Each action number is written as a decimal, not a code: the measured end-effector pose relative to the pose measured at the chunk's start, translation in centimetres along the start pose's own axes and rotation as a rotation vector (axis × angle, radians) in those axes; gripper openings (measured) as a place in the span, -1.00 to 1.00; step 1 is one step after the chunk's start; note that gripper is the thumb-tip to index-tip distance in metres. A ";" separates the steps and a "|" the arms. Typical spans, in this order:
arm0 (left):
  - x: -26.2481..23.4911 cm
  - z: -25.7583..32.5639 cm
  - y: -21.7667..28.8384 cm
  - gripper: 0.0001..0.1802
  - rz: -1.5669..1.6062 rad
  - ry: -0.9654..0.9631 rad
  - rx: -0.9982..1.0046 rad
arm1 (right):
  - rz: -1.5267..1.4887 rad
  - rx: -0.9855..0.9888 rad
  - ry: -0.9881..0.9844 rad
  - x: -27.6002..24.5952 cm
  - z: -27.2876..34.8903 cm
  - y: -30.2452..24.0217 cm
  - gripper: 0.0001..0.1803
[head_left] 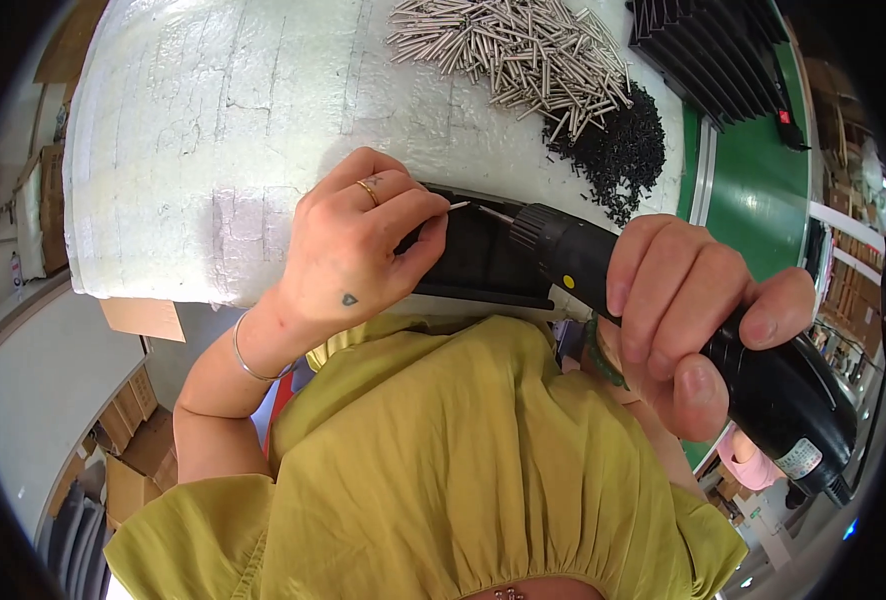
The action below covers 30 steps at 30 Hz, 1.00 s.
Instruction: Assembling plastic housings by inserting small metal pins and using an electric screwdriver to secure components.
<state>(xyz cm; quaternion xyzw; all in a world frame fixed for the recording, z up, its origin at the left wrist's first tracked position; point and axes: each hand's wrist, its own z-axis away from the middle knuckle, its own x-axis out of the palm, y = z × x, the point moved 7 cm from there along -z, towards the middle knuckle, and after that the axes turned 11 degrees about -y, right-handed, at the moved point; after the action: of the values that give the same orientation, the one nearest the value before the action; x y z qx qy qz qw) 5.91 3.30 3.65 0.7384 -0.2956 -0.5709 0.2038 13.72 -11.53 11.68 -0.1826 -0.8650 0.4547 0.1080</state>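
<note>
My left hand (358,230) is closed in a pinch on a small metal pin (459,205), whose pale tip pokes out past the fingertips. Wrapped around a black electric screwdriver (588,260), my right hand (698,310) holds it tilted, with the bit pointing left. The bit's tip is close to the pin; whether they touch I cannot tell. Beneath both lies a black rectangular panel (488,262) with a raised rim, at the table's near edge. My left hand covers its left part.
A heap of silver metal pins (523,50) lies at the far side of the wrapped white table (213,150). Beside it is a pile of small black screws (623,150). Several black panels (708,50) stand in a row on a green surface (763,190) at the right.
</note>
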 end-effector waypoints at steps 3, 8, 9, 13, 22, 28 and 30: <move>0.0 0.0 0.1 -0.86 0.016 0.012 -0.023 | -0.001 0.010 -0.006 -0.1 0.0 0.0 -0.59; 0.2 -0.4 0.1 -0.87 0.064 0.007 -0.027 | 0.000 0.005 -0.022 -0.2 -0.1 0.2 -0.59; 0.4 -0.6 0.1 -0.87 0.079 0.009 -0.023 | 0.004 0.009 -0.015 -0.3 -0.1 0.2 -0.59; 0.1 -0.1 0.1 -0.81 0.075 -0.015 -0.042 | -0.017 0.026 -0.015 0.2 -0.4 1.1 -0.59; 1.2 0.3 0.4 -0.90 0.096 0.018 -0.031 | -0.027 0.169 -0.227 1.3 -3.1 1.6 -0.58; 1.6 0.6 1.1 -0.84 0.017 0.007 0.012 | -0.014 0.164 -0.350 2.4 -4.0 2.2 -0.58; 1.5 0.5 1.1 -0.83 -0.003 0.002 0.026 | -0.003 0.178 -0.325 2.3 -4.1 2.4 -0.59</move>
<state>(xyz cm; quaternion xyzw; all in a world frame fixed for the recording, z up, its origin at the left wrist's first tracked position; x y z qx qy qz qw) 5.46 1.44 3.12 0.7420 -0.3017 -0.5664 0.1939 13.55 -6.28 12.10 -0.0952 -0.8277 0.5528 -0.0170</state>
